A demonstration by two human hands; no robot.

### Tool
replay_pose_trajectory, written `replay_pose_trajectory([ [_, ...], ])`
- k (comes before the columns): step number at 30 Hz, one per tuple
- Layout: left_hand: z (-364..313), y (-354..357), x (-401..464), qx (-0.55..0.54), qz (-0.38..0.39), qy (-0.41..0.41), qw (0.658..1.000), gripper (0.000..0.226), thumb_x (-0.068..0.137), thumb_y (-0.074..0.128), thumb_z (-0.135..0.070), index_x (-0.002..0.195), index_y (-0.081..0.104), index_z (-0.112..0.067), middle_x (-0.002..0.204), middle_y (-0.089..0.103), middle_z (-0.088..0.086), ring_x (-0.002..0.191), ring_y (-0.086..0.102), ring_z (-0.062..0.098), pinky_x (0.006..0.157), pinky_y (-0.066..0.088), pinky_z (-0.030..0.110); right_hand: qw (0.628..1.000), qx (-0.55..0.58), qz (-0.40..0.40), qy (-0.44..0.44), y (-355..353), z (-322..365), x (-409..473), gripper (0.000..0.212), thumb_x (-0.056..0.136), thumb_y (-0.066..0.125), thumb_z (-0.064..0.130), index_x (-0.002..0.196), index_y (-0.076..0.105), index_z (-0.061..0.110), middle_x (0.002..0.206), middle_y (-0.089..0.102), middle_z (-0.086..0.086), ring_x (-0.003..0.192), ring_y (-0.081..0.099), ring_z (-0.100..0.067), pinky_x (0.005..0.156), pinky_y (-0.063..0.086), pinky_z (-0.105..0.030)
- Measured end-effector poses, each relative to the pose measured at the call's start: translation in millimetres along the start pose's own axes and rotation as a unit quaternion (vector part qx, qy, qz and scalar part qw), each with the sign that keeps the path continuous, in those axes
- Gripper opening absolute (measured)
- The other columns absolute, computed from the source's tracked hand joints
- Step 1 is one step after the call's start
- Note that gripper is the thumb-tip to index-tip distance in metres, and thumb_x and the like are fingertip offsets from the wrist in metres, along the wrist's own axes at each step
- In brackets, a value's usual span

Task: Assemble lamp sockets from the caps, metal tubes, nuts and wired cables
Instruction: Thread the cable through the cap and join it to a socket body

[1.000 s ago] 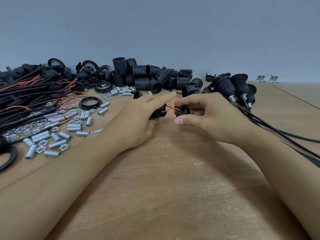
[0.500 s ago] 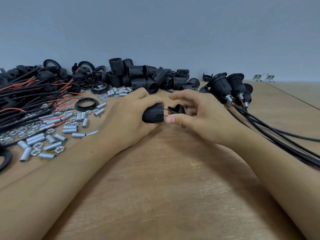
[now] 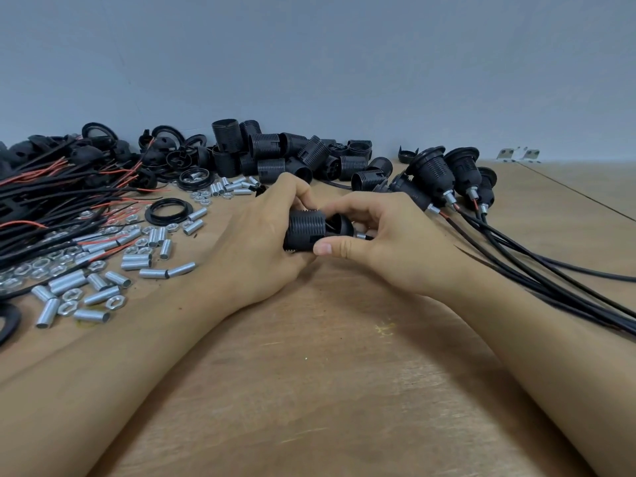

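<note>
1. Plain grey wall (image 3: 344, 63) backs a wooden table (image 3: 327, 373), where parts lie sorted in groups around a bare working patch at the middle.
2. Over that patch, the left hand (image 3: 254, 242) wraps its fingers round a ribbed black socket body (image 3: 304, 232), holding it sideways with one end towards the other hand, probably to keep it steady against twisting.
3. The right hand (image 3: 385, 242) pinches a black cap (image 3: 340, 224) against that end, thumb below and fingers curled over the top; a short metal tube (image 3: 361, 235) pokes out behind the cap. Whether the two pieces are already joined is hidden by the fingers.
4. Judging by this pose, the step in hand is seating the cap onto the body.
5. Loose metal tubes (image 3: 99, 294) and nuts (image 3: 67, 308) lie scattered at the left, beside a bundle of wired cables (image 3: 51, 201), near the left hand for easy reach.
6. Spare socket bodies (image 3: 275, 153) are heaped at the back.
7. Finished sockets (image 3: 444, 177) with trailing cables rest at the right, kept apart from the raw parts.
</note>
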State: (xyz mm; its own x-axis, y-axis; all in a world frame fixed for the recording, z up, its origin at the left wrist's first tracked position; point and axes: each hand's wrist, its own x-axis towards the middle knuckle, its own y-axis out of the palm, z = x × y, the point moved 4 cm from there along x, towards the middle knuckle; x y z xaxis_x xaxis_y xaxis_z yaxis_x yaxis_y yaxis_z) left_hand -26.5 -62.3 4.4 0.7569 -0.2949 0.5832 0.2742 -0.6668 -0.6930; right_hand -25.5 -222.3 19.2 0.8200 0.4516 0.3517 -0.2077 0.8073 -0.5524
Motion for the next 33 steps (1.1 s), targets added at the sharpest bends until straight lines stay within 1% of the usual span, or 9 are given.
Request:
replay_pose_trajectory([
  [2,-1.0,0.2,0.3,0.006,-0.002,0.004,1.0,0.053,0.073,0.082,-0.013,0.104,0.041,-0.027,0.091,0.054,-0.009,0.081,0.05,-0.002,0.066,0.036,0.01,1.0,0.0,0.005,-0.001,0.8,0.4,-0.1,0.028,0.08,0.081,0.02,0.104,0.071,0.031,0.089,0.072,0.019,0.072,0.06,0.002,0.072,0.048,-0.019],
  [6,-8.1,-2.1,-0.7,-0.01,-0.006,0.031,0.999,0.05,0.073,0.076,-0.012,0.108,0.042,-0.024,0.095,0.053,-0.006,0.084,0.05,0.0,0.069,0.035,0.009,0.999,0.042,0.008,0.006,0.4,1.6,0.0,0.026,0.081,0.079,0.013,0.105,0.071,0.021,0.104,0.074,-0.001,0.096,0.068,-0.022,0.092,0.052,-0.046],
  [12,-5.9,-5.8,2.5,-0.272,-0.001,-0.063,0.96,0.039,0.083,0.05,-0.041,0.104,0.055,-0.009,0.096,0.057,0.02,0.081,0.053,0.019,0.07,0.042,0.03,0.999,0.021,-0.028,0.004,-7.2,3.9,-0.7,0.035,0.078,0.082,0.011,0.111,0.07,0.016,0.107,0.072,0.0,0.101,0.067,-0.013,0.094,0.053,-0.036],
  [15,-7.6,-2.1,2.6,-0.183,-0.015,-0.104,0.978,0.051,0.1,0.034,-0.042,0.089,0.056,0.002,0.064,0.056,-0.002,0.057,0.047,0.0,0.055,0.036,0.013,1.0,-0.009,-0.014,-0.013,-1.0,5.3,-1.7,0.039,0.078,0.082,0.014,0.114,0.068,0.02,0.111,0.071,0.007,0.105,0.065,-0.007,0.094,0.053,-0.034],
  [18,-4.1,-0.6,0.7,-0.179,-0.03,-0.137,0.974,0.044,0.108,0.031,-0.032,0.094,0.06,-0.003,0.058,0.052,-0.007,0.048,0.047,0.001,0.049,0.035,0.012,1.0,0.011,0.011,-0.019,2.6,5.6,-2.7,0.046,0.081,0.079,0.012,0.122,0.063,0.028,0.117,0.068,0.013,0.112,0.061,0.001,0.101,0.047,-0.024],
  [21,-2.1,-3.3,1.1,-0.205,-0.045,-0.158,0.965,0.034,0.108,0.031,-0.022,0.095,0.06,-0.009,0.054,0.053,-0.009,0.043,0.045,0.002,0.045,0.034,0.012,0.999,0.036,0.025,0.0,1.5,4.8,-1.8,0.045,0.086,0.073,0.008,0.128,0.061,0.018,0.124,0.067,0.006,0.118,0.06,-0.003,0.107,0.045,-0.031],
  [26,-4.8,-2.9,-0.8,-0.163,-0.051,-0.159,0.972,0.032,0.107,0.03,-0.017,0.098,0.061,-0.015,0.06,0.05,-0.006,0.052,0.046,0.004,0.051,0.034,0.017,0.997,0.055,0.033,0.034,0.3,3.3,-3.5,0.041,0.081,0.076,0.005,0.12,0.067,0.013,0.103,0.075,-0.002,0.092,0.069,-0.006,0.09,0.056,-0.03],
  [30,-4.1,-0.8,-1.5,-0.191,-0.032,-0.187,0.963,0.037,0.106,0.028,-0.018,0.097,0.063,-0.013,0.054,0.055,-0.014,0.047,0.048,0.0,0.042,0.033,0.011,0.994,0.081,0.064,0.032,-1.1,7.2,-4.1,0.037,0.083,0.072,0.003,0.119,0.068,0.011,0.087,0.073,-0.016,0.067,0.058,-0.009,0.073,0.055,-0.028],
  [33,-4.8,1.0,-2.0,-0.229,-0.009,-0.199,0.953,0.041,0.107,0.027,-0.021,0.096,0.064,-0.01,0.047,0.055,-0.014,0.039,0.047,0.001,0.037,0.031,0.01,0.991,0.098,0.082,0.037,-2.1,9.0,-4.8,0.035,0.084,0.071,0.003,0.118,0.069,0.009,0.068,0.064,-0.002,0.063,0.055,-0.01,0.071,0.053,-0.024],
])
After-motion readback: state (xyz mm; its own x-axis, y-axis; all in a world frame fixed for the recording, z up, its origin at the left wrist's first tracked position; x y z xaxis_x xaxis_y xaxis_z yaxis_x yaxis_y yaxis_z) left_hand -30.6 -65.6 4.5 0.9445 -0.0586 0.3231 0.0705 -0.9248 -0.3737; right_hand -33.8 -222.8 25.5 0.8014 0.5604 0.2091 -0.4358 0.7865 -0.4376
